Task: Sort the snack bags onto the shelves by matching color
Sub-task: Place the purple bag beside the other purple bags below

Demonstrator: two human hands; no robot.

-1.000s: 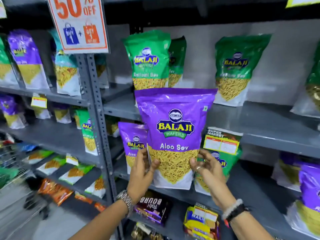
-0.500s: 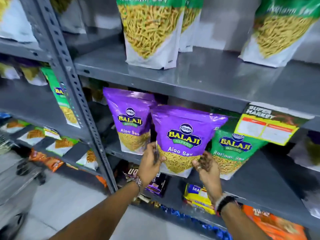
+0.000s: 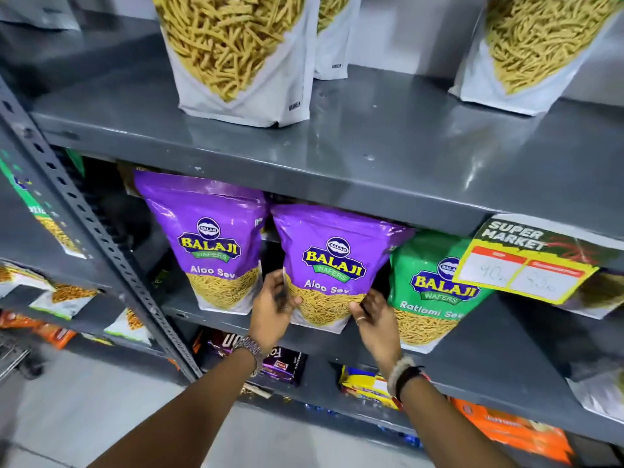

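Once lowered from chest height, glossy purple Aloo Sev pouch (image 3: 332,265) clamped by left hand (image 3: 271,307) and right hand (image 3: 374,320), set on grey metal shelf (image 3: 472,359) beside matching purple pouch (image 3: 209,238).

Purple bag (image 3: 332,265) lowered from upper shelf onto middle shelf (image 3: 472,346).

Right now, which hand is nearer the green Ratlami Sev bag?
Right. The right hand grips the held purple bag's lower right corner, right beside the green Ratlami Sev bag. The left hand is on the purple bag's far side, away from it.
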